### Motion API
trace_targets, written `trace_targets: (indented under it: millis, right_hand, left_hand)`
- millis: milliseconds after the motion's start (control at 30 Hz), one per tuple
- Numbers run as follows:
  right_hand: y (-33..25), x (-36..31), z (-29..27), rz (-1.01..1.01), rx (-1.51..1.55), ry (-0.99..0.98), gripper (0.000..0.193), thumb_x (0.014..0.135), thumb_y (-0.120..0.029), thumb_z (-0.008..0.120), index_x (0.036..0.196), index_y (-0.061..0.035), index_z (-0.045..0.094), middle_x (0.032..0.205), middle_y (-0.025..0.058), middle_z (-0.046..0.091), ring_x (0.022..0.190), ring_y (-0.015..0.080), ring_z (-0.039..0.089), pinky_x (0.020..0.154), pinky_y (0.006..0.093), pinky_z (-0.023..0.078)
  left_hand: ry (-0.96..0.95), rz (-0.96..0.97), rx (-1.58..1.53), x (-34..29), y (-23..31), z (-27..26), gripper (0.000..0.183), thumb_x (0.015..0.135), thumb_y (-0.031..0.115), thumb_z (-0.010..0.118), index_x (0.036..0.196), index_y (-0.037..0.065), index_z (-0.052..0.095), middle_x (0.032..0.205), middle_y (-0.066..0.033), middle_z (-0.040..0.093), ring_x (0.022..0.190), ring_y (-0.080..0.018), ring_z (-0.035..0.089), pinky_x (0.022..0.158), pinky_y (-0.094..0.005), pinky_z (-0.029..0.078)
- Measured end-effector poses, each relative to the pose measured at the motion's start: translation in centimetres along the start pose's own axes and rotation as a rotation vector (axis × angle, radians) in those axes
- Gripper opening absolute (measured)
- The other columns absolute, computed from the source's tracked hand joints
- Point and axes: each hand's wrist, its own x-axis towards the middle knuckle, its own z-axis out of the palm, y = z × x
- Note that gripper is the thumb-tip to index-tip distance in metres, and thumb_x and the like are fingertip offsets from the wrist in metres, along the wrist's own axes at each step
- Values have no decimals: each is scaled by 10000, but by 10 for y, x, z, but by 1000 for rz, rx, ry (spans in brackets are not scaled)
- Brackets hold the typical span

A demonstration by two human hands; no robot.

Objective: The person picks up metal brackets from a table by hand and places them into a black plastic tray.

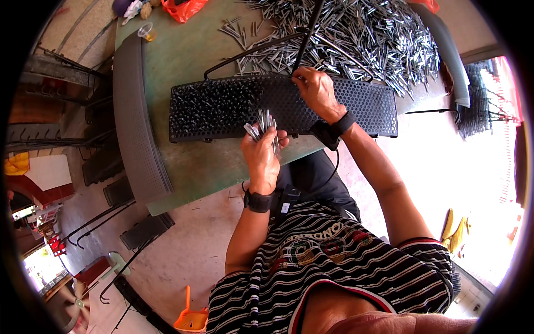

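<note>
A long black perforated metal tray [364, 106] lies across the near part of the table. Small metal pins [214, 106] stand packed in the holes of its left half, while the holes on the right show bare. My left hand [261, 158] is closed round a bunch of short silvery pins [263, 119], just in front of the tray's near edge. Over the tray's far edge, right of the filled holes, my right hand [318, 92] has its fingers pinched together. What lies between those fingertips is too small to make out. A thin black rod frame [256, 49] rises behind the tray.
A large heap of loose pins [367, 39] covers the far right of the green table [222, 164]. Grey perforated panels [133, 122] line its left edge, near a plastic cup [146, 32] and a red bag [184, 9]. An orange dustpan [192, 319] is on the floor.
</note>
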Motion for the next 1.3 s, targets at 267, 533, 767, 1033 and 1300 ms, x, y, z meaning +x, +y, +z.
trace_targets:
  millis: [267, 533, 767, 1033, 1300]
  right_hand:
    - [-45, -28, -13, 263, 655, -569, 128, 814, -87, 635, 814, 35, 672, 667, 49, 656, 566, 74, 592, 526, 226, 476]
    - [-47, -5, -16, 497, 686, -41, 94, 826, -55, 581, 863, 32, 582, 667, 95, 659, 612, 137, 662, 525, 234, 500]
    - [-35, 0, 5, 261, 424, 112, 134, 868, -38, 565, 992, 2, 534, 802, 114, 677, 729, 165, 685, 586, 234, 520]
    - [-24, 3, 18, 71, 188, -1, 93, 829, -11, 574, 918, -12, 546, 747, 144, 644, 667, 254, 668, 556, 296, 507]
    - [-46, 4, 5, -13, 128, -41, 94, 805, -83, 561, 846, -3, 590, 714, 189, 621, 659, 382, 602, 564, 421, 481]
  left_hand:
    - [1, 49, -50, 3, -4, 4, 132, 836, -25, 571, 968, -13, 576, 854, -91, 619, 701, -218, 638, 600, -336, 543]
    - [30, 39, -41, 1, -5, -4, 121, 835, -39, 557, 954, -18, 563, 861, -95, 602, 734, -241, 639, 632, -351, 546]
    - [56, -2, -51, -2, 5, -9, 158, 839, -45, 529, 989, 2, 551, 878, -94, 592, 735, -256, 637, 634, -362, 547]
    - [75, 6, -54, -1, 5, -11, 187, 826, -53, 549, 1004, 3, 547, 892, -89, 595, 766, -271, 644, 630, -369, 550]
    - [84, 21, -74, -2, 6, -13, 205, 818, -68, 552, 1011, 2, 547, 918, -96, 606, 777, -275, 647, 632, -373, 552]
